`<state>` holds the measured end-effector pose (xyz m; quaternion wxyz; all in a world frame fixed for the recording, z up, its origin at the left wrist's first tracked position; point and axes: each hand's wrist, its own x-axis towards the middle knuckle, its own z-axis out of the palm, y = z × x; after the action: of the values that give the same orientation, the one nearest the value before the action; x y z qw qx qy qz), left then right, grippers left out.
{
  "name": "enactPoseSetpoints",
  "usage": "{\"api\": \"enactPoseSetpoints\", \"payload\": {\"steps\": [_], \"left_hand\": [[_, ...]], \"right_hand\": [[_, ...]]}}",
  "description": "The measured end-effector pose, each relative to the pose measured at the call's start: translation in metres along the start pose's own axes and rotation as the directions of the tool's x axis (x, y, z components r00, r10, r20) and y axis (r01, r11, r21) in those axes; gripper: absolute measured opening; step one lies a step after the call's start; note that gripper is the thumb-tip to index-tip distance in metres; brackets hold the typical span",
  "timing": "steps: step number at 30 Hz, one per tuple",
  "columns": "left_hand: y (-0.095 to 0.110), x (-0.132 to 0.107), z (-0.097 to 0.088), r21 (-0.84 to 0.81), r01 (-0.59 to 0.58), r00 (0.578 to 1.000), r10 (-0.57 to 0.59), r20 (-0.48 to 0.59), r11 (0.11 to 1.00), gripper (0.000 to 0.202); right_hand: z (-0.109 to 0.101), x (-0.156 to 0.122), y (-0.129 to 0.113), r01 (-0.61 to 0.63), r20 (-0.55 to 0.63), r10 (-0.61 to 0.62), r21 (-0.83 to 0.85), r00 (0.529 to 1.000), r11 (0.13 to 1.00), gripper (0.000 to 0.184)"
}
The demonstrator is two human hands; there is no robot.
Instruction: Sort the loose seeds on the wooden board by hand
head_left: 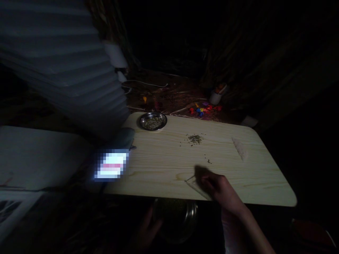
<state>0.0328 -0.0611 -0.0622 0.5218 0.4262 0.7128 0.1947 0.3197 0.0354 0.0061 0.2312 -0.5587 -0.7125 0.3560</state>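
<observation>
My right hand (218, 188) is over the front of the wooden-topped table (159, 169), fingers curled in a pinch, with a dark shadow beside them. A thin, stick-like line (190, 178) shows just left of the fingertips; whether they hold it I cannot tell. Below the table's front edge, my left hand (150, 225) grips the left side of a shiny metal bowl (191, 215), whose dim contents look greenish. Ahead of my right hand lie a small heap of greenish bits (195, 139) and a few stray pieces (209, 161).
A steel plate (164, 121) of pale and greenish bits stands at the back left. A pale strip of grains (239, 149) lies at the right. A lit, blurred-out screen (111, 165) is at the left edge. Colourful small objects (202, 111) lie beyond the table.
</observation>
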Motion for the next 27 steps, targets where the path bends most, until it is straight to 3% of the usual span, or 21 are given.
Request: {"api": "enactPoseSetpoints", "payload": {"steps": [3, 7, 10, 13, 17, 20, 23, 27], "left_hand": [[0.004, -0.004, 0.000, -0.009, 0.037, 0.999, -0.037, 0.035, 0.999, 0.100], [-0.003, 0.001, 0.004, 0.004, 0.116, 0.991, -0.116, 0.062, 0.993, 0.115], [-0.019, 0.013, 0.012, 0.005, 0.039, 0.998, -0.039, 0.053, 0.999, 0.111], [-0.025, 0.018, 0.019, -0.019, 0.014, 0.999, -0.014, -0.030, 1.000, 0.108], [-0.009, 0.005, 0.022, -0.077, -0.022, 0.996, 0.015, -0.092, 0.997, 0.096], [-0.002, 0.001, 0.022, -0.111, -0.042, 0.992, 0.029, -0.119, 0.993, 0.096], [-0.011, 0.010, 0.019, -0.061, -0.018, 0.999, 0.015, -0.038, 0.998, 0.096], [-0.025, 0.020, 0.016, -0.027, -0.010, 0.996, 0.013, 0.087, 1.000, 0.094]], "right_hand": [[-0.013, -0.010, 0.012, -0.040, -0.045, 0.044, 0.074, 0.998, 0.996, 0.029], [-0.051, -0.010, 0.051, -0.159, -0.319, 0.156, 0.017, 0.935, 0.987, 0.036], [-0.066, -0.005, 0.068, -0.204, -0.411, 0.167, -0.049, 0.896, 0.978, 0.037], [-0.062, -0.003, 0.067, -0.192, -0.382, 0.156, -0.057, 0.911, 0.980, 0.033], [-0.053, -0.007, 0.057, -0.135, -0.216, 0.124, -0.037, 0.969, 0.990, 0.031], [-0.052, -0.009, 0.056, -0.142, -0.193, 0.138, -0.007, 0.971, 0.990, 0.032], [-0.046, -0.004, 0.051, -0.153, -0.199, 0.146, -0.021, 0.969, 0.988, 0.032], [-0.025, 0.002, 0.025, -0.118, -0.175, 0.104, -0.070, 0.979, 0.991, 0.027]]}}
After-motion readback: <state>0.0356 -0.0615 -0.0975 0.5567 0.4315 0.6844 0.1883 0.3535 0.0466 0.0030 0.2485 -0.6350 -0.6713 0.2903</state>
